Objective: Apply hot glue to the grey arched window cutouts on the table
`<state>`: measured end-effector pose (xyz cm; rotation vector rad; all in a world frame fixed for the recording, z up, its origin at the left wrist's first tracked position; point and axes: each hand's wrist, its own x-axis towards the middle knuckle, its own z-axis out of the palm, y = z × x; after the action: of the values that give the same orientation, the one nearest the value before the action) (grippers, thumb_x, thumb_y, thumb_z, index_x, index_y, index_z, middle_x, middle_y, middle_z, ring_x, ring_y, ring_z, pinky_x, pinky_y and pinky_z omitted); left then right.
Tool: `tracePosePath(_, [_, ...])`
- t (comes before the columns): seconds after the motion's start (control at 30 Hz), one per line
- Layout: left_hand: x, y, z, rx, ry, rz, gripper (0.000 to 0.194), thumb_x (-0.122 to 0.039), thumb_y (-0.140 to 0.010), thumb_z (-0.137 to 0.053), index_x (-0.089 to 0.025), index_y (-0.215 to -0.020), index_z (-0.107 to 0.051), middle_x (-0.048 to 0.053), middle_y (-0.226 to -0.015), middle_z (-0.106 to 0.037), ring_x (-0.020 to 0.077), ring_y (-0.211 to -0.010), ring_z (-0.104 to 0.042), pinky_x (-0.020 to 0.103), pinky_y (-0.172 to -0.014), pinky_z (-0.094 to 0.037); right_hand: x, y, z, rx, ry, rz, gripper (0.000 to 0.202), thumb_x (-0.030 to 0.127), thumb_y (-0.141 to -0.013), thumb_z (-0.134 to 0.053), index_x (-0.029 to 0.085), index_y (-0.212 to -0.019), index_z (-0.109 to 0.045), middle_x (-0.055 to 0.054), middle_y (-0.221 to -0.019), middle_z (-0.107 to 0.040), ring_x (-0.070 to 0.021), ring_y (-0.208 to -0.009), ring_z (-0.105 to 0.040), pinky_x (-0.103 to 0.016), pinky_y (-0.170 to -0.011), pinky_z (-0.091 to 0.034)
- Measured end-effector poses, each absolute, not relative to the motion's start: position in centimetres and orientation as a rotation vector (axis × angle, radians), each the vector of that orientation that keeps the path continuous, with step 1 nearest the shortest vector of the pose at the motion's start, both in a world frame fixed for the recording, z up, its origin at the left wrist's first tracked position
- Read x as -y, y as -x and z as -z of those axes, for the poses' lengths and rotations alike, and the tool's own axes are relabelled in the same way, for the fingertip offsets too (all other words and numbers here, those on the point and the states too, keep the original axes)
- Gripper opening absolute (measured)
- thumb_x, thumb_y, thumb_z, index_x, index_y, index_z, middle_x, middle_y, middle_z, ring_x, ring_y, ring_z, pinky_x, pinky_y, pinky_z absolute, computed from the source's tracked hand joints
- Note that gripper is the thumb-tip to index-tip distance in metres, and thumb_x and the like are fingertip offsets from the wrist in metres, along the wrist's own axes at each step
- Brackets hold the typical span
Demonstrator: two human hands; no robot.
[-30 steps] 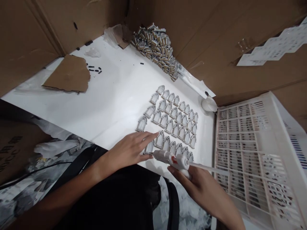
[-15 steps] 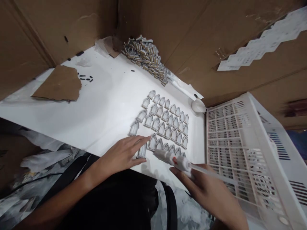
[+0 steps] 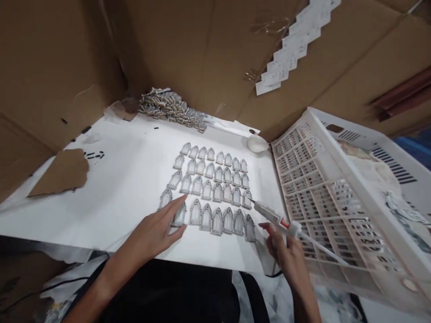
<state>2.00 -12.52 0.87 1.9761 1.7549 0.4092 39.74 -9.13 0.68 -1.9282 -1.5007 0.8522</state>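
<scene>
Gripping glue gun (image 3: 276, 218) in right hand (image 3: 286, 251), fingers clamped, lower right; left hand (image 3: 156, 229) fingers together, flat on arch-shaped pieces (image 3: 210, 186) mid-frame.

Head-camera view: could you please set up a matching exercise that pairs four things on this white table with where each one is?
Things:
1. white glue gun
2. torn brown cardboard piece
3. loose heap of grey arch-shaped pieces
4. white slatted plastic crate

Places:
A. far back of the white table, against the cardboard wall
B. in the right hand
C. right of the table, tilted
D. left end of the table

Pairs: 1-B, 2-D, 3-A, 4-C
</scene>
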Motion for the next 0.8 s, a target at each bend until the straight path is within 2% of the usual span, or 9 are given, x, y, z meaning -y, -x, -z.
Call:
tracePosePath(0.1, [11.9, -2.5, -2.1, -1.781, -1.961, -0.347, 0.073, -0.048, -0.106, -0.049, -0.034, -0.172, -0.024, 0.007, -0.163, -0.054, 0.0294, -0.103, -0.078, 0.038, -0.082, -0.061, 8.9, -40.2, 0.5, 1.354, 1.845, -1.039, 0.08, 0.085, -0.091, -0.052, 0.012, -0.109, -0.08, 0.002, -0.058, -0.051, -0.0165, -0.053, -0.05, -0.028, -0.053, -0.04])
tracePosePath(0.2, [11.6, -2.8, -2.7, -1.818, -1.922, -0.312, 0.073, -0.049, -0.105, -0.05, -0.036, -0.172, -0.025, 0.008, -0.154, -0.063, 0.0312, -0.1, -0.079, 0.037, -0.079, -0.059, 8.8, -40.2, 1.0, 1.271, 1.8, -1.095, 0.08, 0.086, -0.089, -0.054, 0.012, -0.107, -0.08, 0.002, -0.058, -0.051, -0.0171, -0.054, -0.051, -0.028, -0.052, -0.041])
tracePosePath(0.27, [11.4, -2.7, -3.1, -1.837, -1.89, -0.327, 0.072, -0.052, -0.104, -0.052, -0.037, -0.171, -0.029, 0.007, -0.139, -0.073, 0.0312, -0.097, -0.078, 0.035, -0.076, -0.057, 8.9, -40.1, 1.2, 1.212, 1.765, -1.112, 0.079, 0.086, -0.088, -0.056, 0.013, -0.105, -0.08, 0.002, -0.057, -0.051, -0.0172, -0.054, -0.051, -0.028, -0.051, -0.04])
tracePosePath(0.33, [11.2, -2.4, -3.4, -1.882, -1.837, -0.345, 0.072, -0.057, -0.102, -0.055, -0.037, -0.169, -0.036, 0.005, -0.114, -0.08, 0.0294, -0.088, -0.077, 0.033, -0.072, -0.055, 9.0, -40.0, 1.4, 1.16, 1.74, -1.11, 0.078, 0.086, -0.087, -0.057, 0.013, -0.104, -0.08, 0.002, -0.057, -0.05, -0.0169, -0.054, -0.051, -0.027, -0.051, -0.039])
tracePosePath(0.4, [11.1, -1.8, -3.8, -1.993, -1.751, -0.355, 0.074, -0.062, -0.1, -0.056, -0.035, -0.167, -0.04, 0.002, -0.088, -0.075, 0.0267, -0.078, -0.073, 0.03, -0.068, -0.052, 9.1, -40.1, 1.6, 1.144, 1.725, -1.112, 0.079, 0.086, -0.087, -0.058, 0.012, -0.105, -0.08, 0.002, -0.058, -0.051, -0.0169, -0.054, -0.051, -0.028, -0.052, -0.041])
tracePosePath(0.5, [11.0, -0.7, -4.1, -2.174, -1.631, -0.36, 0.083, -0.069, -0.096, -0.057, -0.03, -0.167, -0.039, -0.004, -0.069, -0.059, 0.0238, -0.069, -0.067, 0.028, -0.065, -0.047, 9.3, -40.4, 2.1, 1.157, 1.696, -1.165, 0.081, 0.087, -0.087, -0.057, 0.012, -0.108, -0.079, 0.002, -0.058, -0.052, -0.0175, -0.054, -0.052, -0.029, -0.053, -0.042])
tracePosePath(0.63, [11.2, 0.2, -3.9, -2.19, -1.549, -0.302, 0.095, -0.073, -0.09, -0.062, -0.024, -0.168, -0.037, -0.007, -0.062, -0.046, 0.0225, -0.063, -0.06, 0.027, -0.061, -0.042, 9.4, -40.6, 2.2, 1.129, 1.647, -1.166, 0.079, 0.086, -0.088, -0.057, 0.012, -0.108, -0.079, 0.003, -0.057, -0.05, -0.0172, -0.053, -0.052, -0.028, -0.052, -0.041])
tracePosePath(0.8, [11.6, -0.1, -3.8, -2.139, -1.545, -0.357, 0.089, -0.067, -0.093, -0.059, -0.021, -0.167, -0.039, -0.007, -0.064, -0.041, 0.0204, -0.063, -0.054, 0.028, -0.063, -0.042, 9.6, -40.8, 2.1, 1.154, 1.686, -1.151, 0.079, 0.086, -0.085, -0.06, 0.014, -0.106, -0.081, 0.001, -0.058, -0.055, -0.0193, -0.056, -0.056, -0.031, -0.056, -0.046])
